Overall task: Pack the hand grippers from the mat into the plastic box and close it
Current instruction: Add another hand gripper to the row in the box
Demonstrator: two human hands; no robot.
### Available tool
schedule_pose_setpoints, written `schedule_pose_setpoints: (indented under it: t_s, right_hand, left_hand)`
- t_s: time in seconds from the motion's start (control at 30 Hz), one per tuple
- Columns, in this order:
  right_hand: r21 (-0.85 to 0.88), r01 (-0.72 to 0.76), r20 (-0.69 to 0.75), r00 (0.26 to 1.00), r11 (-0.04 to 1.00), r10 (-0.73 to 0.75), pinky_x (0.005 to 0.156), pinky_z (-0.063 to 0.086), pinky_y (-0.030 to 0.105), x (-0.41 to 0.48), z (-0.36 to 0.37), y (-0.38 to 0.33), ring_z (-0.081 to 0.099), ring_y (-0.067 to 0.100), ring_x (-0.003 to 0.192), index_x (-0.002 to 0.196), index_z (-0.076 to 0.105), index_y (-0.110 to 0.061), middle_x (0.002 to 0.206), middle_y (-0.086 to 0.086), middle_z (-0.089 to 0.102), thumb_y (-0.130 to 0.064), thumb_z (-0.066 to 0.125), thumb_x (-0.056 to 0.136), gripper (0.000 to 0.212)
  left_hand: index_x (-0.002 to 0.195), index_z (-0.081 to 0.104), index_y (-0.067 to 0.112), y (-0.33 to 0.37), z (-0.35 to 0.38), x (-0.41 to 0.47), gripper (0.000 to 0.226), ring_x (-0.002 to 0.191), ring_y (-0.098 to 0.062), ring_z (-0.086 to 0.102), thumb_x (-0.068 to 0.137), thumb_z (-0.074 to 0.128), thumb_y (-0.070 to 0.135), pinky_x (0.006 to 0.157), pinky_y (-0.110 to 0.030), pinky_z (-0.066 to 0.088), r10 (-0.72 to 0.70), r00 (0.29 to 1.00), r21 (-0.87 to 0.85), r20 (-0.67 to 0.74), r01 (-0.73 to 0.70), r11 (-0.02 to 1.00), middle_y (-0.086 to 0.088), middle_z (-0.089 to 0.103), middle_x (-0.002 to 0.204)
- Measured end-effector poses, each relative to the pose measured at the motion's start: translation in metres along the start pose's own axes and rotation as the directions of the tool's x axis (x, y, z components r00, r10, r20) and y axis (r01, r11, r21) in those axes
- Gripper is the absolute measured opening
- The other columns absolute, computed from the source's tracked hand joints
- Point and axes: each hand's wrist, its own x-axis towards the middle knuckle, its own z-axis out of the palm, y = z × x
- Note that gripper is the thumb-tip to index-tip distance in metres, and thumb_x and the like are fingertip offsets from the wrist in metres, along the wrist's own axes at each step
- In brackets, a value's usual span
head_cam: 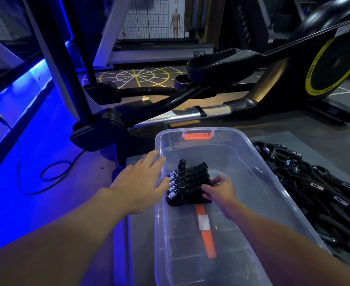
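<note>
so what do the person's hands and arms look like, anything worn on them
The left hand and right hand are bare: no gloves, and no rings that show. The left forearm and right forearm are bare too, with no sleeve, watch or bracelet up to the picture's edge. No markings are visible.

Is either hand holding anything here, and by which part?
The right hand grips the stacked hand grippers in the plastic box by their handle ends. The left hand, open at the box's rim, holds nothing.
</note>
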Motion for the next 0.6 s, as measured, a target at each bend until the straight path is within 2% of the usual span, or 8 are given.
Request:
schedule_pose_setpoints:
  t_s: [0.13, 0.23, 0.27, 0.3, 0.33, 0.37, 0.47, 0.6]
  right_hand:
    - [-0.212, 0.121, 0.085, 0.991, 0.970, -0.105, 0.052, 0.051, 0.034, -0.001, -0.002, -0.003, 0.055, 0.025, 0.058, 0.084, 0.043, -0.011, 0.069, 0.015, 0.053, 0.005, 0.070, 0.074, 0.033]
    - [-0.299, 0.224, 0.129, 0.973, 0.928, -0.193, 0.057, 0.053, 0.038, -0.001, -0.003, -0.004, 0.056, 0.024, 0.057, 0.081, 0.046, -0.020, 0.067, 0.008, 0.056, -0.001, 0.074, 0.071, 0.035]
    - [-0.345, 0.281, 0.147, 0.958, 0.896, -0.245, 0.061, 0.054, 0.035, 0.000, -0.004, -0.004, 0.056, 0.021, 0.058, 0.080, 0.047, -0.024, 0.068, 0.002, 0.056, -0.003, 0.075, 0.069, 0.037]
    - [-0.390, 0.340, 0.180, 0.940, 0.856, -0.291, 0.062, 0.052, 0.026, 0.000, -0.006, -0.005, 0.054, 0.014, 0.060, 0.081, 0.049, -0.024, 0.069, -0.004, 0.053, -0.002, 0.076, 0.069, 0.037]
    - [-0.422, 0.393, 0.218, 0.919, 0.817, -0.329, 0.059, 0.044, 0.013, -0.001, -0.008, -0.007, 0.050, 0.006, 0.062, 0.083, 0.051, -0.020, 0.071, -0.009, 0.050, 0.000, 0.075, 0.069, 0.035]
    - [-0.444, 0.435, 0.250, 0.900, 0.783, -0.359, 0.057, 0.038, 0.010, -0.001, -0.010, -0.009, 0.046, 0.003, 0.062, 0.083, 0.052, -0.016, 0.071, -0.011, 0.047, 0.001, 0.075, 0.069, 0.032]
    - [-0.492, 0.502, 0.297, 0.865, 0.711, -0.404, 0.054, 0.034, 0.014, 0.003, -0.016, -0.009, 0.043, 0.009, 0.062, 0.084, 0.052, -0.013, 0.069, -0.010, 0.046, -0.006, 0.077, 0.069, 0.030]
    - [-0.529, 0.512, 0.319, 0.859, 0.677, -0.400, 0.053, 0.031, 0.017, 0.008, -0.018, -0.003, 0.043, 0.003, 0.061, 0.087, 0.052, -0.016, 0.067, -0.010, 0.047, -0.015, 0.077, 0.072, 0.030]
  left_hand:
    - [0.153, 0.018, 0.022, 0.000, 0.001, 0.001, 0.059, 0.128, -0.020, 0.041, 0.100, 0.030, 0.046, 0.101, -0.034, 0.034, -0.001, 1.000, 0.006, 0.010, 0.001, 1.000, 0.008, 0.008, 0.158]
    - [0.153, 0.019, 0.020, 0.000, 0.002, 0.002, 0.059, 0.124, -0.021, 0.043, 0.100, 0.031, 0.045, 0.098, -0.034, 0.035, 0.001, 1.000, 0.005, 0.005, -0.001, 1.000, 0.007, 0.008, 0.157]
    - [0.152, 0.019, 0.020, -0.001, 0.003, 0.003, 0.058, 0.123, -0.021, 0.044, 0.100, 0.031, 0.044, 0.097, -0.034, 0.035, -0.001, 1.000, 0.005, 0.003, 0.001, 1.000, 0.007, 0.008, 0.157]
    - [0.152, 0.020, 0.020, -0.001, 0.004, 0.003, 0.058, 0.121, -0.022, 0.045, 0.100, 0.031, 0.044, 0.096, -0.034, 0.035, -0.003, 1.000, 0.006, 0.001, 0.003, 1.000, 0.007, 0.008, 0.157]
    - [0.152, 0.020, 0.020, -0.001, 0.004, 0.003, 0.057, 0.120, -0.022, 0.046, 0.100, 0.031, 0.044, 0.095, -0.034, 0.036, -0.005, 1.000, 0.009, 0.001, 0.005, 1.000, 0.007, 0.008, 0.156]
    - [0.152, 0.020, 0.021, -0.001, 0.004, 0.004, 0.057, 0.118, -0.022, 0.047, 0.100, 0.031, 0.044, 0.095, -0.034, 0.036, -0.006, 1.000, 0.011, 0.003, 0.006, 1.000, 0.007, 0.008, 0.156]
    - [0.152, 0.020, 0.022, -0.001, 0.004, 0.004, 0.057, 0.117, -0.022, 0.048, 0.101, 0.031, 0.044, 0.094, -0.033, 0.036, -0.007, 1.000, 0.007, 0.008, 0.007, 1.000, 0.008, 0.007, 0.157]
    - [0.152, 0.022, 0.020, -0.001, 0.006, 0.005, 0.057, 0.111, -0.024, 0.050, 0.101, 0.033, 0.042, 0.091, -0.034, 0.036, -0.010, 1.000, -0.014, -0.004, 0.010, 1.000, 0.007, 0.009, 0.156]
